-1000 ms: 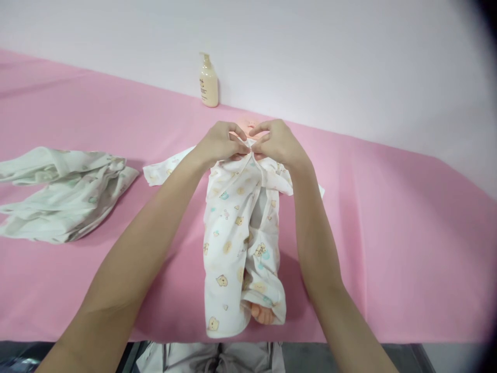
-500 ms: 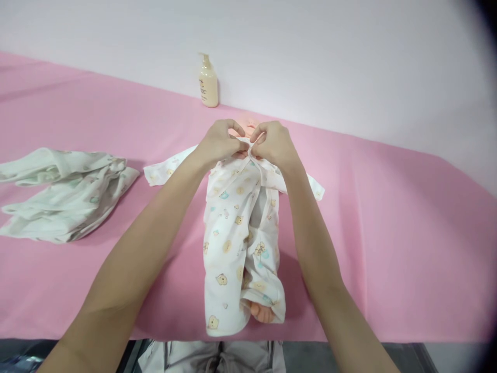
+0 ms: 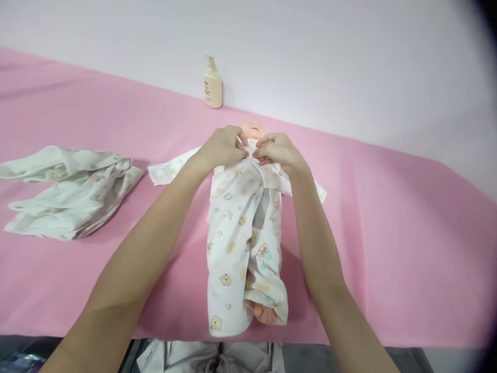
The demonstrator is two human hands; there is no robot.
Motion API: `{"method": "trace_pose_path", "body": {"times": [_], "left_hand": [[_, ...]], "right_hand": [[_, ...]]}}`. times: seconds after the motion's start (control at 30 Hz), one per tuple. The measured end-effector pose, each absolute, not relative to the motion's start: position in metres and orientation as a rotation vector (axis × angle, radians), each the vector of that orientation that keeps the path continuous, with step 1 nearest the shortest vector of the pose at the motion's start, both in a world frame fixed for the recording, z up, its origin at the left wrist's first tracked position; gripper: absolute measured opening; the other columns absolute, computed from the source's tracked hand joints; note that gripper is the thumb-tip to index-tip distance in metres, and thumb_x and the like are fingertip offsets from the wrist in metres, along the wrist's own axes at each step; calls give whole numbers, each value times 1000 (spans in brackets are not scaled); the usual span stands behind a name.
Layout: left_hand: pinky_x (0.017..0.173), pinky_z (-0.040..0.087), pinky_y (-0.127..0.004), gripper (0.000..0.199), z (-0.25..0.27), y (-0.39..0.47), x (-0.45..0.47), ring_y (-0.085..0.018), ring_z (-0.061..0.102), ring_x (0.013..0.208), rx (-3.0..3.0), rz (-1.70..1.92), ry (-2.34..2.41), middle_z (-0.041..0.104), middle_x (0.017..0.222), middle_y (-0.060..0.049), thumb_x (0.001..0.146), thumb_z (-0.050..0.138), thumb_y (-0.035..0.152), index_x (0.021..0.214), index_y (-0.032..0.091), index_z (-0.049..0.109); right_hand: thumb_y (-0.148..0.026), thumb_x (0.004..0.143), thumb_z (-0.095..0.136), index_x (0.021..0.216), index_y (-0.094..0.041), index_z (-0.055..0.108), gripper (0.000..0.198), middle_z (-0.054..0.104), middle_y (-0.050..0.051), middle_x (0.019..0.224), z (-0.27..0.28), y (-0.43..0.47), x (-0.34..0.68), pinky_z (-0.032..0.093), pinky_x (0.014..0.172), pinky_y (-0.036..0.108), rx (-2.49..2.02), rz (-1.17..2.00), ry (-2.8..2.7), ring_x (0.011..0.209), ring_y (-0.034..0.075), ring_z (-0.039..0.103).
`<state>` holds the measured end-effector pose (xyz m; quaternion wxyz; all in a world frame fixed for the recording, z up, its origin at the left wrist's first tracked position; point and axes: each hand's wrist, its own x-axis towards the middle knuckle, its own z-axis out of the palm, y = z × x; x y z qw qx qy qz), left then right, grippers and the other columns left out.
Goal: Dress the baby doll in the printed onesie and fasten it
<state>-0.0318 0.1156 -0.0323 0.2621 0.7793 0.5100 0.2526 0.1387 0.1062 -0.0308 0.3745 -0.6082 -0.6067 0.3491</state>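
A baby doll lies on its back, its head away from me. It wears a white baby romper printed with small bears. My left hand and my right hand meet at the romper's neck, each pinching one side of the collar just below the doll's chin. The front gapes lower down, showing a grey patch inside. Both sleeves stretch out sideways. From one leg opening pokes a doll's foot; the other leg covers its foot. My fingers hide the neck fastening.
A crumpled white printed baby garment lies at the left on the pink table cover. Against the white wall at the back stands a cream pump bottle. The table's front edge runs close to my body.
My hands have drawn slightly towards me with the collar edges, which now meet at the neck. More of the doll's chin and mouth shows above them.
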Motion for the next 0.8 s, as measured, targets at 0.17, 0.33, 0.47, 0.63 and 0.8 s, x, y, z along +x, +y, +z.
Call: {"method": "trace_pose_path", "body": {"times": [0.17, 0.33, 0.47, 0.63, 0.8], "left_hand": [[67, 44, -37, 21, -22, 78, -19, -26, 61, 69, 2631, 241, 1380, 60, 72, -9, 87, 50, 20, 66, 19, 51], [58, 36, -35, 37, -20, 53, -16, -20, 52, 54, 2610, 63, 1184, 50, 58, -5, 85, 56, 24, 55, 21, 36], [67, 40, -36, 32, -24, 61, -19, -23, 57, 62, 2671, 165, 1299, 50, 60, -5, 83, 56, 18, 55, 20, 40], [70, 39, -32, 21, -20, 68, -25, -19, 54, 65, 2642, 134, 1431, 54, 64, -5, 82, 55, 12, 62, 18, 52], [63, 38, -31, 16, -10, 70, -33, -19, 54, 63, 2541, 31, 1379, 61, 69, -5, 80, 55, 10, 69, 18, 64]], "right_hand": [[-5, 67, 71, 64, -20, 55, 22, 59, 2, 59, -13, 79, 134, 59, 67, 33, -1755, 373, -1941, 71, 22, 68], [-3, 67, 71, 57, -20, 54, 27, 61, 3, 55, 0, 55, 132, 54, 54, 35, -1920, 603, -2330, 52, 22, 64], [-19, 69, 83, 63, -21, 60, 24, 65, 5, 62, -1, 52, 131, 54, 52, 35, -1803, 838, -2328, 54, 23, 65], [-21, 80, 73, 55, -23, 52, 33, 58, 5, 53, -7, 51, 123, 57, 63, 39, -1895, 502, -2345, 64, 26, 68], [-3, 72, 66, 54, -22, 50, 31, 56, 1, 52, -6, 52, 127, 57, 63, 36, -1785, 482, -2299, 57, 22, 66]]}}
